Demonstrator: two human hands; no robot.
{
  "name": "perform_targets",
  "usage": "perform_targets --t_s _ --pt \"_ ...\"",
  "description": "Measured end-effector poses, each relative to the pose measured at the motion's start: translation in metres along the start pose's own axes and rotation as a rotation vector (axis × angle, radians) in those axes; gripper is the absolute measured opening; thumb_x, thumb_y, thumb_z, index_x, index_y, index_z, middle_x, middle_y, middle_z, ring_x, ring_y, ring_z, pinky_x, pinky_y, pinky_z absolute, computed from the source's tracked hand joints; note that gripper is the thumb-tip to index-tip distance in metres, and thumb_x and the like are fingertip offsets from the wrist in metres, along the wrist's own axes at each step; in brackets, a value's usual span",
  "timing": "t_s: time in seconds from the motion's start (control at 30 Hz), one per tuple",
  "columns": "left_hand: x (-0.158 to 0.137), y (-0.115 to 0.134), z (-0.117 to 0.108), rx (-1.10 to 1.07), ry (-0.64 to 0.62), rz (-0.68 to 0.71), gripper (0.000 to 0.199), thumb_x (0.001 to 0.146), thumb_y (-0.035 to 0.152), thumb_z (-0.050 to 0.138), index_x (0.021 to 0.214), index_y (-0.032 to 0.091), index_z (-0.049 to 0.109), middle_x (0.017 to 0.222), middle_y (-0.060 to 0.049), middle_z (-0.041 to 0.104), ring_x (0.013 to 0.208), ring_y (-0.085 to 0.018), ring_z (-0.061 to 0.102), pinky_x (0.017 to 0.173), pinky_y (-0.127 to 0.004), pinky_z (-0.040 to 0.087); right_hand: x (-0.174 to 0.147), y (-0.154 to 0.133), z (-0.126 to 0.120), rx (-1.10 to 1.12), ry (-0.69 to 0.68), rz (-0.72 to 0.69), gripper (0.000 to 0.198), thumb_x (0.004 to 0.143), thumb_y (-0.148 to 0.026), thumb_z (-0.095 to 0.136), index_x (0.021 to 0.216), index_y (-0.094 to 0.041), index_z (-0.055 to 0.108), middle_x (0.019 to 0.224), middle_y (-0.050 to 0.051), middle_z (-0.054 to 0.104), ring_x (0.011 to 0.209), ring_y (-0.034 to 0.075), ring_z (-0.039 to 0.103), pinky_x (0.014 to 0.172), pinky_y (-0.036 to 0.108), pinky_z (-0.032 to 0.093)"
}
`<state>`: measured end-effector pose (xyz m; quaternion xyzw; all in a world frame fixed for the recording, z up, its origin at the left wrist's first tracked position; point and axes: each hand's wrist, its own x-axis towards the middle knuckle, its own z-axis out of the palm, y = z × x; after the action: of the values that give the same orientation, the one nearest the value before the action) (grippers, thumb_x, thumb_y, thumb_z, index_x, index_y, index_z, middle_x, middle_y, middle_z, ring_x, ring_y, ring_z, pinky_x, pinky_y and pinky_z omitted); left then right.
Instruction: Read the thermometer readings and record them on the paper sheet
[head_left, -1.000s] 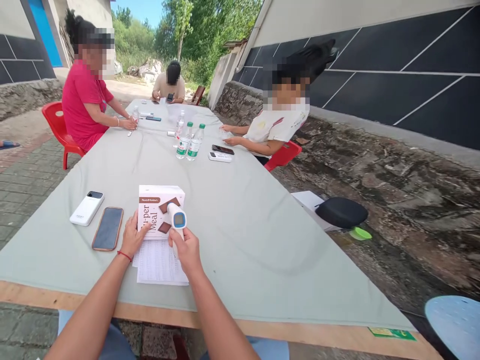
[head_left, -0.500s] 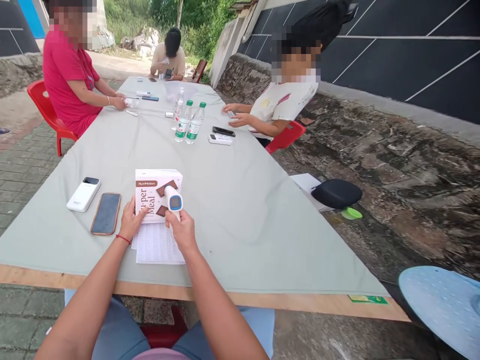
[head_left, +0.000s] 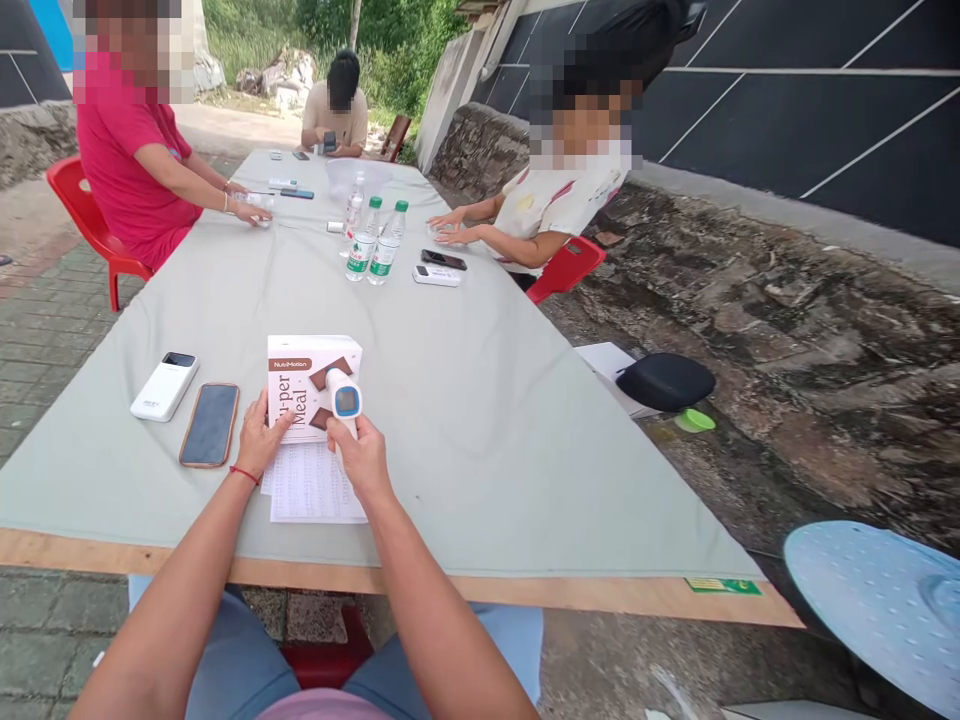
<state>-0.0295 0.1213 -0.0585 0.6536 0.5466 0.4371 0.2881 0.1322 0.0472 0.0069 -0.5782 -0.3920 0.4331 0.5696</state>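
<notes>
Right hand [head_left: 365, 455] grips infrared thermometer [head_left: 346, 398] — barrel pointing away, over NutriMotion box [head_left: 304, 378]; left hand [head_left: 261, 436] clasps box's left side.

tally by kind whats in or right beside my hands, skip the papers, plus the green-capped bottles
box: 1
handheld thermometer: 1
phone: 1
white power bank: 1
green-capped bottles: 2
total: 6
</notes>
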Motion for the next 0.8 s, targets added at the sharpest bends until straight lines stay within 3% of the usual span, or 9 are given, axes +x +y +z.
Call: perform_targets --t_s 0.17,0.53,0.67,0.8 --pt "-0.001 0.005 -0.002 0.002 -0.026 0.024 0.056 0.081 0.05 0.059 0.128 0.021 0.052 0.114 -0.009 0.061 0.108 -0.027 0.055 0.094 -0.042 0.042 -0.017 -0.011 -0.015 0.003 -0.016 -0.025 0.023 0.072 -0.042 0.059 0.074 -0.02 0.058 0.056 -0.005 0.05 0.054 0.012 0.044 0.053 0.025 0.037" --pt "0.001 0.002 -0.005 -0.091 -0.051 0.029 0.055 0.079 0.051 0.062 0.124 0.02 0.055 0.117 -0.01 0.061 0.11 -0.027 0.056 0.095 -0.042 0.044 -0.06 -0.001 -0.086 -0.137 0.042 -0.048 0.025 0.073 -0.042 0.061 0.081 -0.018 0.061 0.067 0.0 0.056 0.064 0.015 0.049 0.06 0.027 0.042" --pt "0.002 -0.001 -0.008 -0.189 -0.085 0.029 0.059 0.076 0.052 0.065 0.122 0.017 0.055 0.117 -0.011 0.062 0.108 -0.027 0.057 0.094 -0.042 0.045 -0.086 0.005 -0.103 -0.102 -0.077 0.04 0.028 0.075 -0.045 0.064 0.081 -0.018 0.061 0.07 0.001 0.058 0.066 0.016 0.051 0.062 0.027 0.043" --pt "0.012 0.005 -0.003 -0.233 -0.045 0.04 0.059 0.077 0.054 0.064 0.121 0.016 0.053 0.117 -0.012 0.061 0.107 -0.026 0.058 0.094 -0.042 0.046 -0.117 -0.009 -0.097 0.081 -0.205 0.066 0.032 0.079 -0.049 0.063 0.085 -0.018 0.062 0.074 0.002 0.059 0.066 0.015 0.051 0.061 0.026 0.042"
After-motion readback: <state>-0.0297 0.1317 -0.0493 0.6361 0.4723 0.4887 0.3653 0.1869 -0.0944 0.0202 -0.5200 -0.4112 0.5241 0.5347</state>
